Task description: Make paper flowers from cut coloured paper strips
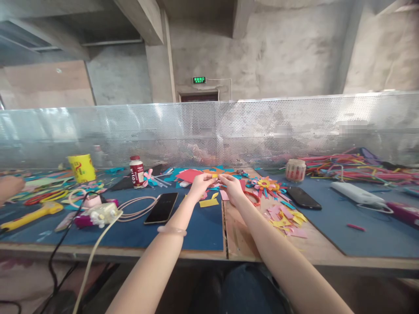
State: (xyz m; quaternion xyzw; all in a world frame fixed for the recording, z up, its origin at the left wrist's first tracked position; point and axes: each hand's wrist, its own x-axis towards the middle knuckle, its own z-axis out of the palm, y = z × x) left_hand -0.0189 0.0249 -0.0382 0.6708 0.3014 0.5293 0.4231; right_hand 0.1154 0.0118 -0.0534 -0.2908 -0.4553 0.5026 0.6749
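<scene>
Stretched out over the table, my left hand point(199, 183) and my right hand point(231, 185) meet at the fingertips. Between them they pinch a small piece of yellow paper point(214, 175). Below my left hand lie more yellow paper pieces point(209, 203) on the blue mat. A pink paper piece point(224, 195) is beside my right wrist. Red-handled scissors point(254, 199) rest partly behind my right forearm. Red paper point(188, 175) lies just beyond my left hand. To the right are layered paper flowers point(265, 186) in orange, pink, blue and yellow.
A black phone point(162, 208) and a Costa bottle point(136, 172) stand left; a second phone point(303, 198), a jar point(295, 170) and paper scraps point(286, 219) are right. Cables cross a power strip point(98, 214). A perforated metal screen point(209, 131) runs behind. Another person's hand point(11, 187) shows far left.
</scene>
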